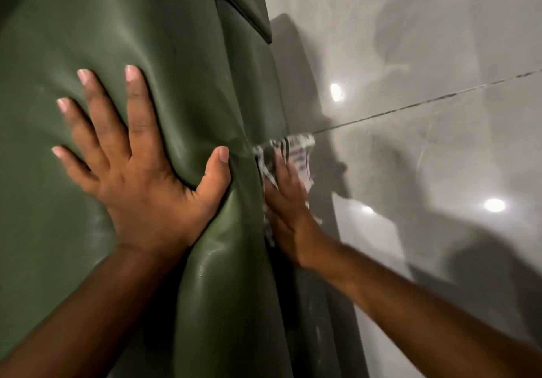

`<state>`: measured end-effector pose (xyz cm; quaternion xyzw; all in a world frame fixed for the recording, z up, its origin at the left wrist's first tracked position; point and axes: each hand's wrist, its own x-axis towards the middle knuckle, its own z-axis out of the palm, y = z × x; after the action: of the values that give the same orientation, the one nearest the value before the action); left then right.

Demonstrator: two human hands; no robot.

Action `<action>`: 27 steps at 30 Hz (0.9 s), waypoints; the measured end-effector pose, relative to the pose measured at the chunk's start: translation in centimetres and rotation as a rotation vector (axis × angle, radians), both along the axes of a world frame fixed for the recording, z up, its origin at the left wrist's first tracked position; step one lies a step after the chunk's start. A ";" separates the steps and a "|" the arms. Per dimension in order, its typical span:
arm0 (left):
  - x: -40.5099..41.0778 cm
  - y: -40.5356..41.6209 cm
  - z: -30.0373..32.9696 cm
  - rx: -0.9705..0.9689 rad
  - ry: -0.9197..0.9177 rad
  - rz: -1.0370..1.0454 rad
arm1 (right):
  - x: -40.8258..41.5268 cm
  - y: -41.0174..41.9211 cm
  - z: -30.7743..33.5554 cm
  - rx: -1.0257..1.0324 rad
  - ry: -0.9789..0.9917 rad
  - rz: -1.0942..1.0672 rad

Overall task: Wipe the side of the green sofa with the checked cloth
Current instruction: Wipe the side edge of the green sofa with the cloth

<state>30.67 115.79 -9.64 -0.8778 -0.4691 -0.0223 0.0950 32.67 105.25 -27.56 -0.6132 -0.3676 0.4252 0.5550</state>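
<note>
The green sofa (181,63) fills the left and middle of the head view, its leather smooth and softly creased. My left hand (137,166) lies flat on its top surface with the fingers spread, pressing a dent into the padding. My right hand (289,204) reaches down over the sofa's right edge and presses the black-and-white checked cloth (293,151) against the side. The cloth sticks out past my fingertips and is blurred. Most of the sofa's side is hidden behind its rounded edge.
A glossy grey tiled floor (440,149) lies to the right of the sofa, with a dark grout line and bright light reflections. A darker green cushion edge (249,2) overhangs at the top. Shadows of my arms fall on the tiles.
</note>
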 end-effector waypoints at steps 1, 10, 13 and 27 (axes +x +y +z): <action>0.1 0.0 0.0 0.001 -0.003 0.003 | 1.3 2.1 -0.1 0.007 -0.022 -0.020; 0.1 0.0 0.1 0.002 0.013 -0.007 | 13.3 17.4 -1.2 -0.126 0.308 -0.156; 0.0 0.1 0.1 0.003 0.012 -0.007 | 11.3 13.8 -1.9 -0.265 0.592 -0.247; -0.3 0.3 -0.5 0.026 -0.021 -0.010 | 4.9 8.1 -0.3 0.001 -0.024 -0.118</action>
<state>30.34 116.09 -10.15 -0.8785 -0.4653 -0.0381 0.1016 37.54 113.38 -27.86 -0.6384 -0.3378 0.3843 0.5751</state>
